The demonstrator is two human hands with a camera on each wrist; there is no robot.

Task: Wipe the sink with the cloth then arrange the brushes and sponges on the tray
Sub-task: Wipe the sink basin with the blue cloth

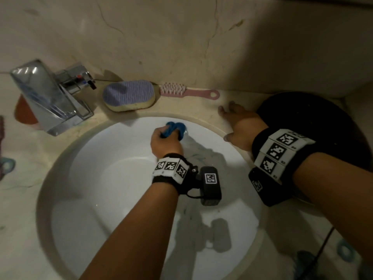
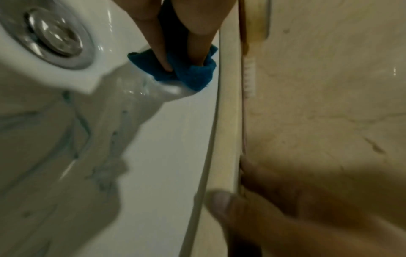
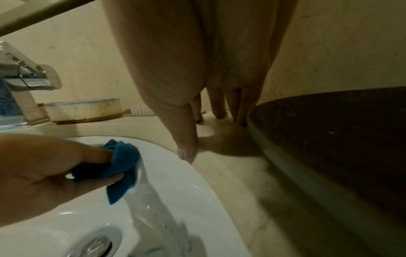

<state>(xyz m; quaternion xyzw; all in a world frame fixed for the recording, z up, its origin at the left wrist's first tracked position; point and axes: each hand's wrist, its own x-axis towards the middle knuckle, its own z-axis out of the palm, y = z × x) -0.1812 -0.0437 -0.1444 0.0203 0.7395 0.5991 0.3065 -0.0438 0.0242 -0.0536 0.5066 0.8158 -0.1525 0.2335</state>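
Observation:
My left hand [image 1: 168,136] grips a bunched blue cloth [image 1: 176,127] and presses it against the far inner wall of the white sink [image 1: 96,178], just under the rim. The left wrist view shows my fingers [image 2: 162,57] dug into the cloth [image 2: 193,74]. My right hand [image 1: 238,122] lies open and flat on the counter at the sink's right rim, beside the dark round tray [image 1: 323,122]. A purple-topped sponge [image 1: 129,94] and a pink brush [image 1: 187,90] lie on the counter by the back wall.
A chrome faucet [image 1: 50,98] stands at the back left, with an orange object [image 1: 23,112] behind it. The drain [image 2: 54,38] sits in the basin's middle. Teal rings lie at the far left [image 1: 7,165] and bottom right [image 1: 345,251].

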